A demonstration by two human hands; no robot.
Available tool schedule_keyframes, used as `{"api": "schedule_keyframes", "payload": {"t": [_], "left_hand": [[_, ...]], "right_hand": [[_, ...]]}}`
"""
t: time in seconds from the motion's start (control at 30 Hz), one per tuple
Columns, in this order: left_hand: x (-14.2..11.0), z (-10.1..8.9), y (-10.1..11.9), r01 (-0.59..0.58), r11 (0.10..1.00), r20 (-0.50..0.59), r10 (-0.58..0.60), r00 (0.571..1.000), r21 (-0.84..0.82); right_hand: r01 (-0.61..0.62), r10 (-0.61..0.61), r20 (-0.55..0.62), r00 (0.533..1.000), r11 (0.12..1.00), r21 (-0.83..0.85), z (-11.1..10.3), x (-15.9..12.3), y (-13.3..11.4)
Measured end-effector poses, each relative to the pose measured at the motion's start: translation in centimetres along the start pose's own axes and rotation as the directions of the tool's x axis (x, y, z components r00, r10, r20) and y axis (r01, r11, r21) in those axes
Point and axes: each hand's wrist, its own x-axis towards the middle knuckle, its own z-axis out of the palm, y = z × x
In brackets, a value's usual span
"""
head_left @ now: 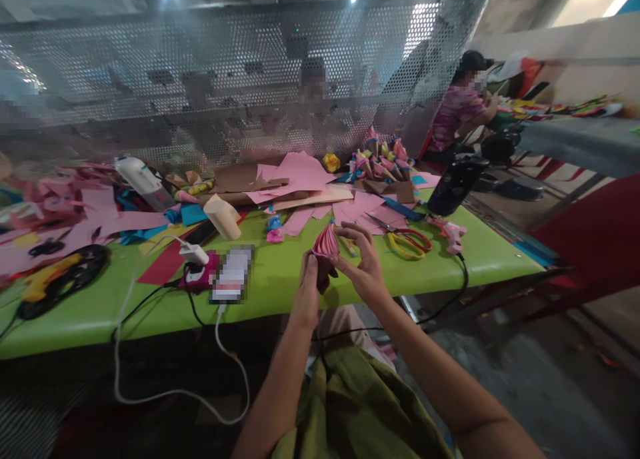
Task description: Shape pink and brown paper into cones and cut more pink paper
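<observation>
Left grip (306, 291) clamped on a pink-and-brown cone (327, 243), my right grip (367, 270) spread, thumb at the cone's side, yellow-and-red scissors (394, 232) lying nearby on the green bench (493, 246).

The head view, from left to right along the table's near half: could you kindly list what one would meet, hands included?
Yellow tool → white plug → phone → left hand → pink-topped cone → right hand → scissors → pink glue gun.
</observation>
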Motion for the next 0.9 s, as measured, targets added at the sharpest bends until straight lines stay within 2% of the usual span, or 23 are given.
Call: {"api": "schedule_keyframes", "payload": {"t": [0.27, 0.5, 0.73, 0.9], "left_hand": [[-0.1, 0.0, 0.1, -0.079, 0.996, 0.032, 0.077, 0.997, 0.05], [-0.2, 0.2, 0.6, -0.095, 0.995, -0.009, 0.095, 0.995, 0.009], [0.4, -0.4, -0.3, -0.194, 0.98, 0.031, 0.193, 0.981, 0.034], [0.1, -0.4, 0.2, -0.241, 0.964, 0.093, 0.232, 0.968, 0.114]], "right_hand": [[-0.002, 0.002, -0.011, 1.0, 1.0, -0.02, 0.2, 0.0, -0.1], [-0.044, 0.045, -0.025, 0.999, 0.999, 0.029, 0.5, 0.0, 0.2], [-0.236, 0.231, 0.05, 0.972, 0.956, 0.176, 0.7, -0.5, 1.5], [-0.301, 0.279, 0.12, 0.953, 0.925, 0.234, 0.9, -0.8, 2.4]]}}
